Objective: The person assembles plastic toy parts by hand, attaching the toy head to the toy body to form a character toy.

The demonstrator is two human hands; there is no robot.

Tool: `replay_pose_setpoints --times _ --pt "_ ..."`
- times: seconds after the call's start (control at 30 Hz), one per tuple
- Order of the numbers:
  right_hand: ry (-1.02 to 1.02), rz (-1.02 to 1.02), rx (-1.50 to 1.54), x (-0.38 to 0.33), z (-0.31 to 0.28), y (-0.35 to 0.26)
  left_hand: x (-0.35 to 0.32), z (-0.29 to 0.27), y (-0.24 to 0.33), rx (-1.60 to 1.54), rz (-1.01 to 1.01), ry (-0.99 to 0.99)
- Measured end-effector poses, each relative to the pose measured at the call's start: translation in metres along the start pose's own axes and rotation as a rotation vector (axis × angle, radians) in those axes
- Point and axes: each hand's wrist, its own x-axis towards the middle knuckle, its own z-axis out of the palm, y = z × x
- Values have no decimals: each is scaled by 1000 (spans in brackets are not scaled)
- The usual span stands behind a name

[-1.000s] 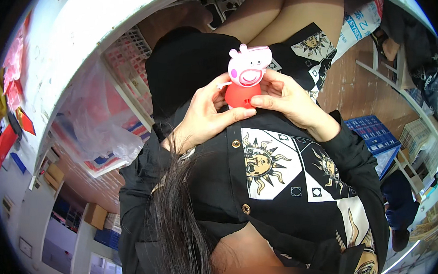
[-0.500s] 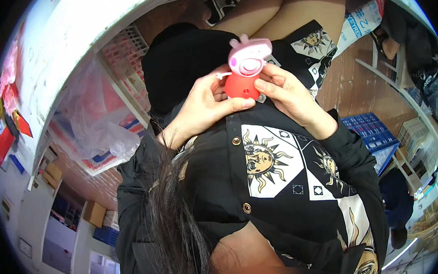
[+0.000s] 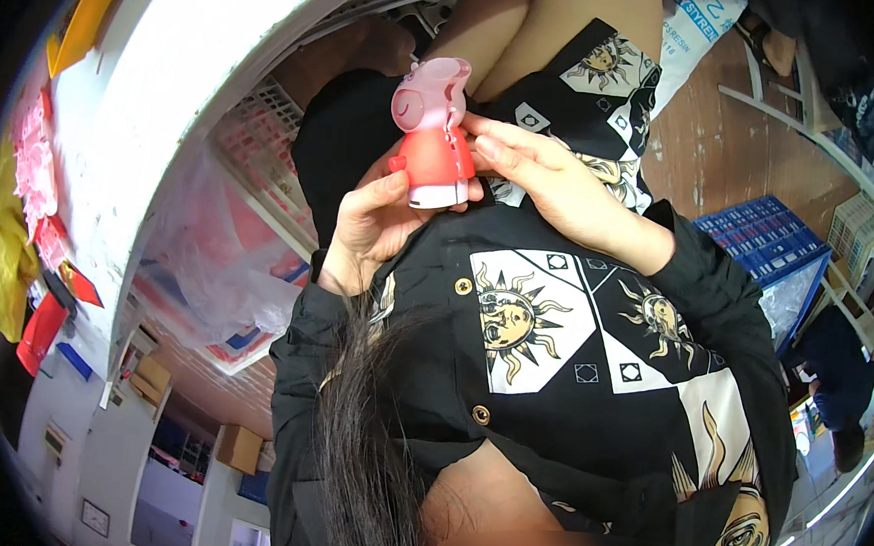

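A toy pig figure (image 3: 434, 158) with a pink head, red body and pale base is held in front of my lap, standing roughly upright and turned sideways. My left hand (image 3: 370, 219) is closed around its lower part, the thumb along the near side and fingertips showing beyond the base. On the other side, my right hand (image 3: 572, 186) reaches in with thumb and fingers close together at the toy's edge, by its small arm. The toy hides part of that grip.
A white curved table edge (image 3: 168, 86) runs along my left, with pink and red pieces (image 3: 35, 163) and yellow plastic (image 3: 4, 237) on it. Below it are crates and clear plastic bags (image 3: 223, 250). To the right stand a blue crate (image 3: 765, 233) and a printed sack (image 3: 696, 49).
The toy pig has moved left and been turned from its front to its side. My left hand has shifted with it, while my right hand has slid to its edge.
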Motion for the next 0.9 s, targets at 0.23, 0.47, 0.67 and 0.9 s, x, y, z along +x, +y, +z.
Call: replay_pose_setpoints --times 0.23,0.47,0.67,0.9 --pt "51 -53 7 -2 4 7 0 -7 -1 -10 13 -20" --pt "16 -39 29 -1 1 6 -1 4 -3 8 24 39" --pt "56 -55 -14 -1 2 7 1 11 -1 101 30 83" --pt "61 -5 31 -1 2 7 2 21 -4 254 92 112"
